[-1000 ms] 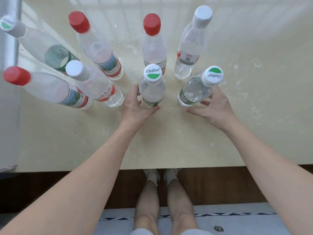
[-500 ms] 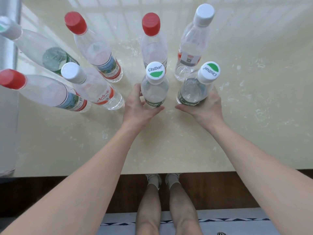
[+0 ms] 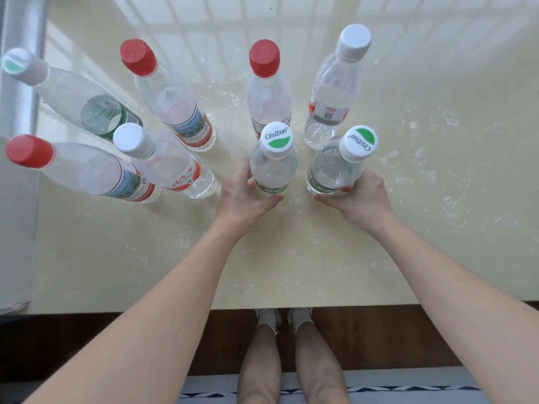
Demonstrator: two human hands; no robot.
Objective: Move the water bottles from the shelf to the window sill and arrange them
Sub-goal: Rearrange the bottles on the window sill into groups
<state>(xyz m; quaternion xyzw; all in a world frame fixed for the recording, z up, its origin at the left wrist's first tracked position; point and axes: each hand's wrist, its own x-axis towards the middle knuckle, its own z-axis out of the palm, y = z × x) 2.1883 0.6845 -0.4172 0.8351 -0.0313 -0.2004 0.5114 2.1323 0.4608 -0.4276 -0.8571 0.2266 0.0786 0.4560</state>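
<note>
Several clear water bottles stand upright on the cream window sill (image 3: 408, 243). My left hand (image 3: 243, 199) grips the base of a Cestbon bottle with a green-and-white cap (image 3: 274, 167). My right hand (image 3: 357, 199) grips a second Cestbon bottle (image 3: 335, 167) beside it. Behind them stand a red-capped bottle (image 3: 268, 91) and a white-capped bottle (image 3: 335, 94). To the left are a red-capped bottle (image 3: 175, 106), a white-capped bottle (image 3: 169, 167), another red-capped bottle (image 3: 87, 170) and a green-labelled bottle (image 3: 87, 106).
A metal window frame post (image 3: 20, 91) runs along the far left. The sill's front edge (image 3: 350, 304) lies near my feet (image 3: 283, 317), over a dark wood floor and a grey rug. Bare sill stretches to the right.
My right hand has slid its Cestbon bottle left, closer to the one in my left hand, and stood it more upright. The view has shifted slightly.
</note>
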